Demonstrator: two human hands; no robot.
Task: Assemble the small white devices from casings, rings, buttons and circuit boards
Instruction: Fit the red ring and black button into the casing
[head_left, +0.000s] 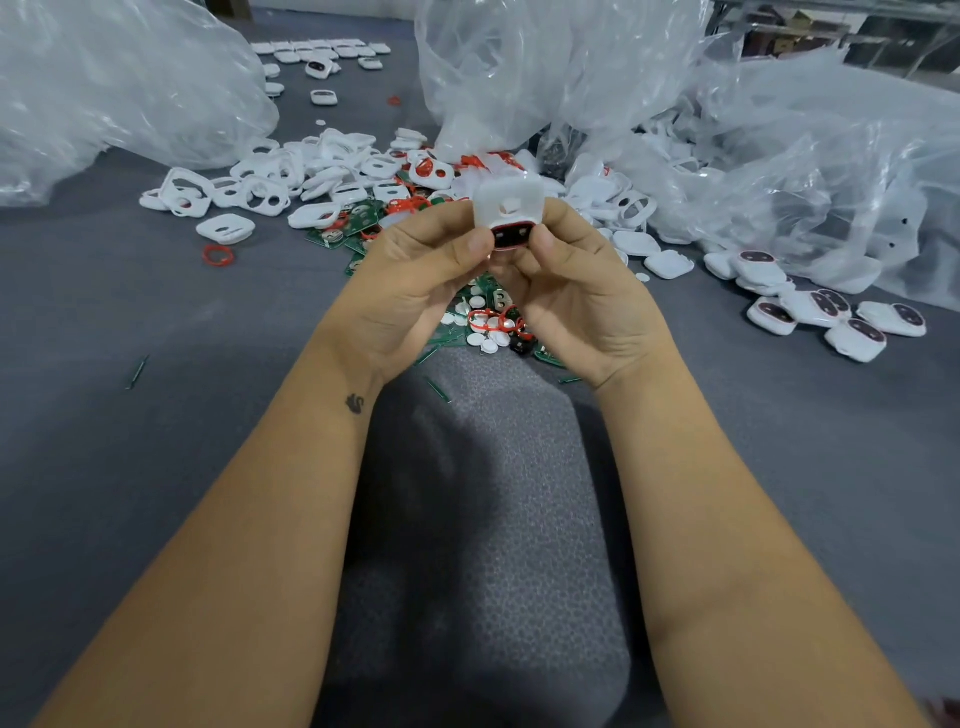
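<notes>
While both hands are raised over the grey work surface (156, 467), the person holds one small white device (508, 208) between them, with the task's loose parts spread beyond and below the fingers. The left hand (415, 280) curls around the device's left edge, its thumb pressed on the lower left corner beside a dark, red-rimmed opening. The right hand (576, 291) grips the opposite edge the same way, thumb on the lower right corner. The step appears to be pressing a casing closed; it would likely go best with even thumb pressure on both corners, so the halves seat flat and the red ring stays in its groove. Far left of the fingers lies a large clear plastic bag (119, 83), then a heap of open white casings (249, 192) and one stray red ring (218, 255). Directly under the fingers sit green circuit boards (358, 215), white round buttons (488, 340) and more red rings. Behind the fingertips rises a second bag (519, 67). To the right are a third bag and a cluster of finished devices (841, 322). Shelving shows dimly at the upper right; its contents cannot be made out.
</notes>
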